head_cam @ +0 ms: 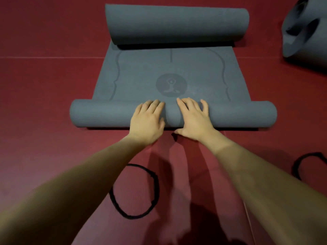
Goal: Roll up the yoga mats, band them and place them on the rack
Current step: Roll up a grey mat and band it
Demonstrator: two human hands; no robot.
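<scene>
Grey foam under both palms here: our left hand (pixel 146 119) and right hand (pixel 192 119) lie side by side on the near roll (pixel 106 114) of the yoga mat (pixel 141 71), fingers spread fairly wide and pressing flat, not gripping. The mat lies on the red floor (pixel 44 85), its far end (pixel 177 23) curled up too, with a round yoga logo (pixel 171 84) on the flat part between. A black band (pixel 134 191) loops on the floor under our left forearm, another band (pixel 308 165) sits at right. More rolled mats (pixel 306 32) are top right.
</scene>
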